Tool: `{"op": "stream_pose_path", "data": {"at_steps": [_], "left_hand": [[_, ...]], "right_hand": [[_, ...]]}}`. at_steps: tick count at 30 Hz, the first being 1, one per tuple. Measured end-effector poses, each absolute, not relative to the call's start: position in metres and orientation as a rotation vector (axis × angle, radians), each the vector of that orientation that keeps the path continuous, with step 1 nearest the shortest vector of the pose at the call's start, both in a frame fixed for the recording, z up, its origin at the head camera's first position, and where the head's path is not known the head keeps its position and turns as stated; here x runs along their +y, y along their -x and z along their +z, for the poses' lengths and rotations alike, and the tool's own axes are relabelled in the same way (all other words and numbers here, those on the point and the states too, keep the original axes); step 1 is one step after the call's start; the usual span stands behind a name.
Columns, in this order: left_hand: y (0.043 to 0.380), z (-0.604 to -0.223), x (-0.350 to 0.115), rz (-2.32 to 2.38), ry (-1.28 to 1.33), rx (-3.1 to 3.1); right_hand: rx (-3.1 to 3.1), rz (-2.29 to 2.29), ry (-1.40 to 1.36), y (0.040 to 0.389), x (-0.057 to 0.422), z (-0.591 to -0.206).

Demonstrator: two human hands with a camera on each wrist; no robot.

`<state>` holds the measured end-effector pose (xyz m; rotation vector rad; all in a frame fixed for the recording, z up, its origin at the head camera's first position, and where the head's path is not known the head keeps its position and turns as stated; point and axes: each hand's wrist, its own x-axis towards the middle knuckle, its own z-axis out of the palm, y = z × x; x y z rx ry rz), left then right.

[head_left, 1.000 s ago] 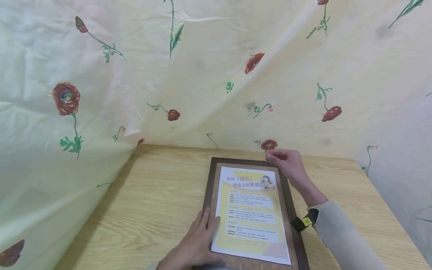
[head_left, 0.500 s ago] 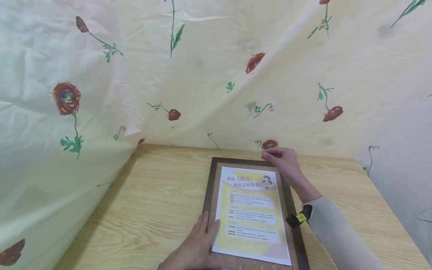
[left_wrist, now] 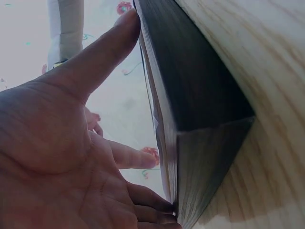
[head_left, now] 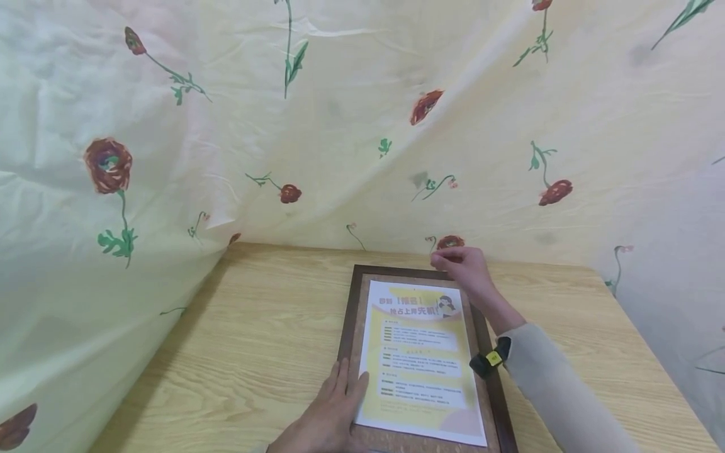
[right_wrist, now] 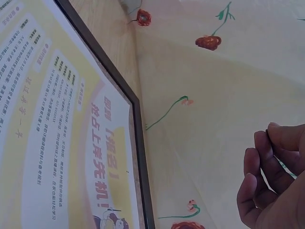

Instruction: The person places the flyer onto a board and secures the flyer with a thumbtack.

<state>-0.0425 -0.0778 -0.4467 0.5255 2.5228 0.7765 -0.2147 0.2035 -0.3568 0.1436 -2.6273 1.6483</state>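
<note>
A dark-framed cork board [head_left: 391, 437] lies flat on the table with a yellow-and-white printed poster [head_left: 421, 365] on it. A tiny pin-like dot shows near the poster's top middle. My left hand [head_left: 328, 415] rests on the board's lower left, thumb near the poster's edge; in the left wrist view the fingertips touch the frame's edge [left_wrist: 200, 71]. Above the frame's top right, my right hand [head_left: 464, 267] hovers apart from the board. Its thumb and forefinger pinch together in the right wrist view, with a tiny dark sliver [right_wrist: 268, 137] between them, too small to identify.
The wood-grain table [head_left: 260, 314] extends to both sides of the board. A pale floral cloth [head_left: 334, 126] hangs behind the table and along the left side. My right wrist wears a black strap [head_left: 488, 360] over the board's right edge.
My right hand has drifted left along the top of the frame, its fingers still pinched. The left hand has slid very slightly downward; the board stays put.
</note>
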Motion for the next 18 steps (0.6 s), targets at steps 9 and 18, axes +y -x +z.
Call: {"op": "stream_pose_path", "data": {"at_steps": [9,18], "left_hand": [[0.044,-0.449,-0.075,0.690,-0.478,2.533],[0.045,-0.451,-0.074,0.648,-0.487,2.538]], "right_hand": [[-2.629,1.727,-0.097,0.224,0.196,-0.367],[-2.644,1.841,0.010,0.234,0.188,-0.380]]}}
